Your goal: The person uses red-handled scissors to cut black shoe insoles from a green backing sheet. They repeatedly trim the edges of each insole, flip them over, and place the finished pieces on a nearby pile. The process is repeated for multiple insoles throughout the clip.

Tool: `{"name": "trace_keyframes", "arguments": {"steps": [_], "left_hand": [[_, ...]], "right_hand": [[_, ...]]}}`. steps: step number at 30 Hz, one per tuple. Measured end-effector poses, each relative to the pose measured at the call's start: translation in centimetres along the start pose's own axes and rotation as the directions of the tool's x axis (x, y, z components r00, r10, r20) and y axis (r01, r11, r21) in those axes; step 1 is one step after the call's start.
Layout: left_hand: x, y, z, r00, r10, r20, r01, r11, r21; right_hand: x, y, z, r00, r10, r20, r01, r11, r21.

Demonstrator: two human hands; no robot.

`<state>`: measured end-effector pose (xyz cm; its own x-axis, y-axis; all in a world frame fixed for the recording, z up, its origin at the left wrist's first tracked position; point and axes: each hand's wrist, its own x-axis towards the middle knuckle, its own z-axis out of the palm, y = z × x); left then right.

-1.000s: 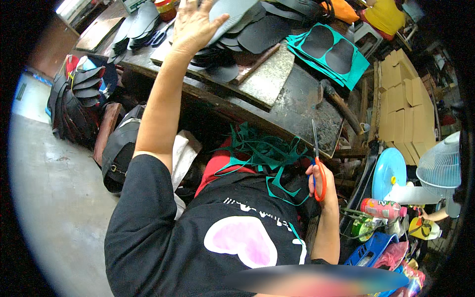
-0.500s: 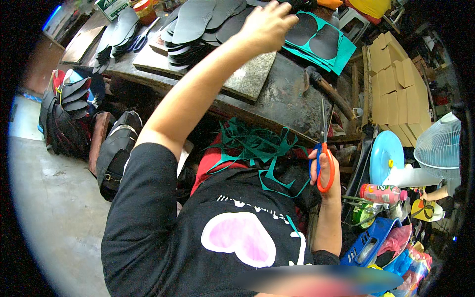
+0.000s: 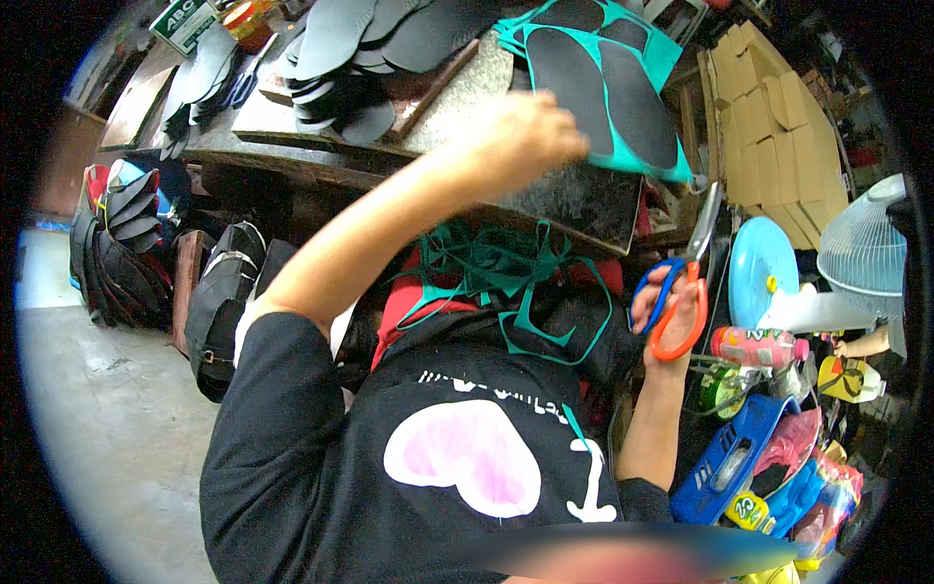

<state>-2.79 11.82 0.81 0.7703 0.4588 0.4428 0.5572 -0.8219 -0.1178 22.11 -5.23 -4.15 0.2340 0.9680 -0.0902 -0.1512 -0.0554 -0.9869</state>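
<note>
My left hand [image 3: 535, 136] is closed at the near left edge of a green sheet bearing two black insole shapes [image 3: 584, 92], above the workbench. Fingers in front hide just where it grips. In my right hand [image 3: 678, 316] are scissors [image 3: 702, 234] with one orange and one blue handle loop, held upright, blades close together and apart from the sheet. More green sheets with black shapes [image 3: 574, 15] lie behind the held one. Tangled green offcuts [image 3: 486, 263] cover my lap.
Stacks of black insoles [image 3: 336, 39] stand on the bench to the left, near dark-handled scissors [image 3: 243, 88]. On the right are cardboard boxes [image 3: 764, 136], a blue round lid-like disc [image 3: 762, 273], a fan [image 3: 871, 243], a pink bottle [image 3: 759, 346] and a blue basket [image 3: 725, 457].
My left hand has come back toward me from the sheet pile, bringing a green sheet along. The right hand with the scissors has shifted right and tilted. The hammer is now out of sight.
</note>
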Motion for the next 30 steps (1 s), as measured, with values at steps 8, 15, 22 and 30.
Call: {"name": "trace_keyframes", "arguments": {"steps": [8, 15, 22, 30], "left_hand": [[-10.3, 7.5, -1.5, 0.862, -0.461, 0.213, 0.424, 0.421, -0.802], [-10.1, 6.9, 0.8, 0.529, -0.329, 0.782, 0.57, -0.544, -0.615], [-8.1, 7.3, -2.1, 0.609, -0.707, 0.36, 0.501, -0.01, -0.866], [-5.4, 6.7, -2.0, 0.573, -0.811, 0.123, 0.211, 0.001, -0.978]], "right_hand": [[1.7, 1.0, -0.7, 0.973, 0.046, -0.225, -0.032, 0.998, 0.062], [-0.7, 1.4, 0.6, 0.996, 0.085, -0.011, -0.086, 0.987, -0.137], [-2.0, 1.8, -1.4, 0.997, 0.067, 0.033, -0.054, 0.955, -0.293], [-3.8, -1.3, 0.7, 0.79, 0.31, 0.528, -0.03, 0.881, -0.472]]}}
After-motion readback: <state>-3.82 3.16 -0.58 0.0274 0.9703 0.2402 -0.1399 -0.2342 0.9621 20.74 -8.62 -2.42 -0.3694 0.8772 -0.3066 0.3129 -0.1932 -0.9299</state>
